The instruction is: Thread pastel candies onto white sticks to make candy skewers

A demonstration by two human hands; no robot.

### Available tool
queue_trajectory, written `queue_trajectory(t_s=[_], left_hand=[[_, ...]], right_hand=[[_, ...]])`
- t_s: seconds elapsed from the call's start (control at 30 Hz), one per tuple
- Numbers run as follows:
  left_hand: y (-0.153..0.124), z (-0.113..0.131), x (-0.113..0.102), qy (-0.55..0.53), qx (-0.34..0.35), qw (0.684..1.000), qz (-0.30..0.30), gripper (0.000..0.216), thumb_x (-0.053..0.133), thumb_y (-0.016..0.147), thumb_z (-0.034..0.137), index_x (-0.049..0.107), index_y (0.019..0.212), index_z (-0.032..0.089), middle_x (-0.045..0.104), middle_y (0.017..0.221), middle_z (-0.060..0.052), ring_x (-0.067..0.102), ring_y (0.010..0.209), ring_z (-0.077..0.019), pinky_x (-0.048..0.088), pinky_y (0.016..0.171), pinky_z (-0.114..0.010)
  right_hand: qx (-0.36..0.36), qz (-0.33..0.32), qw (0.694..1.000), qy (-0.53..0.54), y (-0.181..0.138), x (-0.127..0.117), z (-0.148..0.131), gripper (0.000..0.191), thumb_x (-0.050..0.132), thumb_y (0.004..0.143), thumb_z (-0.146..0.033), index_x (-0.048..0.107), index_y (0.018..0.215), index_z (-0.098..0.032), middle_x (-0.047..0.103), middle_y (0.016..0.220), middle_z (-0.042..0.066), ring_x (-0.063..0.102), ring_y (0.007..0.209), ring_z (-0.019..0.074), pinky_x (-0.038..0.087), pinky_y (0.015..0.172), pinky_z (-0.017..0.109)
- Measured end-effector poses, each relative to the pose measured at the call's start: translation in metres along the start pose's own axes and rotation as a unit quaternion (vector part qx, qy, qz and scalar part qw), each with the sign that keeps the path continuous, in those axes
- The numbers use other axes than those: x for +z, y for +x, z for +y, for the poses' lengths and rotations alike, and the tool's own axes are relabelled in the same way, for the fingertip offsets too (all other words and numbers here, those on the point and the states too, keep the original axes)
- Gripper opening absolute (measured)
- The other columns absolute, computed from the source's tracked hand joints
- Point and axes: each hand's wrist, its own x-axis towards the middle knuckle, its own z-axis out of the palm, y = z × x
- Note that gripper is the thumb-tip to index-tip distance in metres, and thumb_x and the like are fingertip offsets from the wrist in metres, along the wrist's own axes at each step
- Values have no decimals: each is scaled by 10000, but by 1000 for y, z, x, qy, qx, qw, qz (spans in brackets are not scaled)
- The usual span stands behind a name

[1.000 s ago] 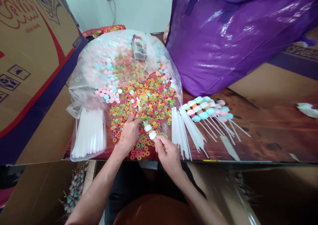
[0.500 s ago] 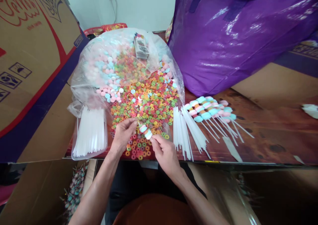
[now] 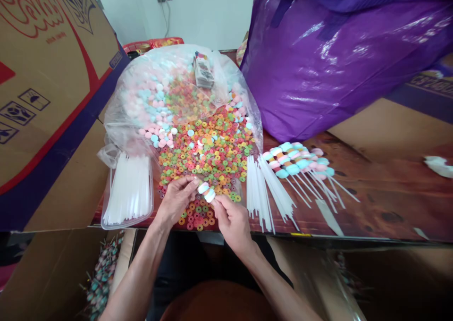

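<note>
Between my two hands is a candy skewer (image 3: 206, 192), with white, pale blue and orange pieces threaded together. My right hand (image 3: 231, 222) is closed on its lower right end, where the stick is hidden by the fingers. At the other end my left hand (image 3: 179, 198) pinches with thumb and forefinger, close to the topmost piece; what lies in that pinch is too small to make out. Under and beyond both hands spread many small ring candies (image 3: 208, 158) in red, orange, yellow and green. Pink, blue and white round candies (image 3: 161, 134) lie behind them, partly under clear plastic (image 3: 115, 111).
White sticks fill a clear tray (image 3: 151, 212) at left; more loose white sticks (image 3: 258, 193) lie right of the rings. Beyond them are stacked candy skewers (image 3: 297, 160). A purple bag (image 3: 318, 75) and a large cardboard box (image 3: 46, 75) flank the table (image 3: 385, 193).
My left fingertips have come slightly closer to the top of the candy skewer, covering the bit that showed beyond it. The camera view has shifted slightly. My right hand keeps its hold.
</note>
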Motion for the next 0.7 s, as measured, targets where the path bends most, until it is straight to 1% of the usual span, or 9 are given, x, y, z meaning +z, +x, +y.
queue_trajectory(t_s=[0.07, 0.17, 0.27, 0.37, 0.43, 0.5, 0.6, 0.67, 0.7], left_hand=[[-2, -2, 1, -31, -16, 999, -17, 319, 855, 681, 419, 711, 776, 149, 554, 646, 37, 438, 538, -37, 367, 530, -172], [-3, -1, 4, -28, -15, 999, -21, 329, 861, 672, 424, 706, 777, 153, 554, 636, 39, 445, 537, -42, 376, 542, -180], [1, 5, 9, 15, 15, 999, -30, 329, 836, 701, 439, 716, 820, 157, 578, 648, 33, 452, 548, -56, 385, 562, -199], [10, 10, 12, 111, 74, 991, -21, 328, 718, 813, 478, 736, 896, 161, 651, 731, -3, 536, 638, -105, 438, 634, -232], [15, 12, 12, 199, 117, 973, 9, 300, 632, 881, 444, 749, 964, 181, 716, 857, -37, 627, 790, -158, 485, 759, -270], [18, 14, 10, 274, 136, 952, 19, 254, 586, 908, 359, 756, 1024, 210, 752, 990, -56, 671, 947, -200, 495, 883, -310], [26, 26, 2, 356, 161, 920, 33, 257, 559, 903, 264, 762, 1056, 225, 760, 1084, -67, 684, 1045, -229, 493, 957, -348], [40, 41, -7, 421, 197, 880, 98, 275, 546, 898, 225, 760, 1069, 203, 748, 1118, -87, 680, 1055, -247, 491, 962, -362], [50, 50, -13, 461, 209, 851, 140, 296, 529, 894, 196, 754, 1087, 186, 738, 1128, -101, 676, 1045, -256, 487, 957, -367]], right_hand=[[17, 1, 1000, 13, 1, 2, 0, 253, 465, 996, -231, 576, 772, -196, 506, 568, -43, 473, 495, 100, 368, 526, 210], [35, -11, 999, 33, 5, 4, 0, 273, 467, 995, -244, 558, 741, -204, 516, 555, -45, 490, 485, 100, 376, 526, 209], [55, -22, 997, 50, 9, 4, 1, 316, 463, 1002, -273, 534, 701, -211, 525, 551, -43, 510, 486, 101, 391, 538, 210], [78, -3, 996, 50, 11, 1, 4, 307, 464, 1007, -315, 552, 731, -213, 540, 581, -35, 522, 515, 111, 406, 556, 218], [89, 9, 995, 54, 10, -1, 6, 307, 459, 1009, -330, 557, 742, -213, 536, 587, -33, 518, 522, 113, 409, 555, 218], [97, 15, 993, 63, 9, -3, 8, 315, 460, 1006, -335, 552, 732, -211, 525, 583, -36, 507, 515, 111, 406, 544, 215], [98, 22, 992, 78, 7, -5, 9, 328, 472, 998, -336, 538, 703, -207, 516, 580, -38, 493, 505, 105, 401, 534, 212], [99, 20, 991, 85, 6, -5, 9, 325, 478, 995, -340, 540, 705, -206, 514, 584, -38, 492, 511, 106, 401, 534, 211], [102, 18, 991, 86, 6, -5, 9, 325, 480, 994, -344, 541, 706, -206, 513, 586, -38, 494, 518, 107, 401, 537, 211]])
